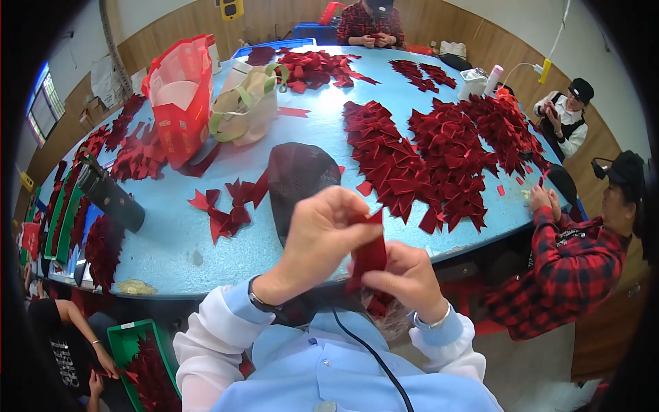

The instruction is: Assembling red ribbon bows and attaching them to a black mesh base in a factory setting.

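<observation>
A dark red velvety ribbon piece (371,255) is held up between my two hands near the front edge of the table. My left hand (326,230) pinches its upper end between thumb and fingers. Lower down, my right hand (406,278) grips the same ribbon with its thumb against it. Just behind my left hand lies a dark, rounded, mesh-like thing (296,172). Beside that, a few finished red bows (230,211) rest on the blue table (175,250). Below my hands, some red pieces in clear plastic are partly hidden.
Heaps of red bows (391,161) cover the table's right side. A red bag (180,103), a beige bag (247,110) and a dark tumbler (113,196) stand at left. A green crate (127,333) sits low left. Co-workers sit around, one in a plaid shirt (573,268) at right.
</observation>
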`<act>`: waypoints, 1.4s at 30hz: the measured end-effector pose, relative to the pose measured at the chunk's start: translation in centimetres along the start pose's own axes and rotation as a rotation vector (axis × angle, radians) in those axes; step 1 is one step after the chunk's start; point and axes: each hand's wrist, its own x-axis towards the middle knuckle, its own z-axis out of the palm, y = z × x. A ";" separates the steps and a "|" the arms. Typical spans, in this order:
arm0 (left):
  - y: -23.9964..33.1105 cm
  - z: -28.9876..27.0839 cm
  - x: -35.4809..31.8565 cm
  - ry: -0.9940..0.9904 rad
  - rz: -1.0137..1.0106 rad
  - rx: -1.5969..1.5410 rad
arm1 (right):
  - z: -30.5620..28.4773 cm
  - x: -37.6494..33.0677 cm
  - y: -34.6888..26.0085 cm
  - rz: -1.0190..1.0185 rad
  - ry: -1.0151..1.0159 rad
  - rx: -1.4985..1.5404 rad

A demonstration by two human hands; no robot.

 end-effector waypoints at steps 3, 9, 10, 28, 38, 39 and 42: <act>1.1 -2.6 -0.6 0.066 -0.007 0.036 | -1.6 0.3 1.5 0.436 -0.078 0.317; 0.2 -8.8 -0.4 0.012 0.261 0.595 | -2.3 2.8 -0.3 0.340 -0.183 0.085; 0.3 -8.5 -0.5 0.015 0.254 0.587 | -2.2 3.3 -0.5 0.278 -0.285 -0.049; -0.5 -4.9 -1.3 -0.429 -0.562 -0.337 | -1.5 5.9 -0.9 0.200 -0.446 -0.156; -0.5 -5.9 -2.1 -0.528 -0.523 0.012 | -0.1 7.5 1.3 0.259 -0.371 -0.210; -0.7 -5.9 -2.2 -0.455 -0.494 -0.049 | 0.0 7.2 1.9 0.256 -0.321 -0.199; -0.4 -5.5 -2.3 -0.286 -0.452 -0.180 | 0.4 6.2 4.0 -0.010 -0.185 -0.165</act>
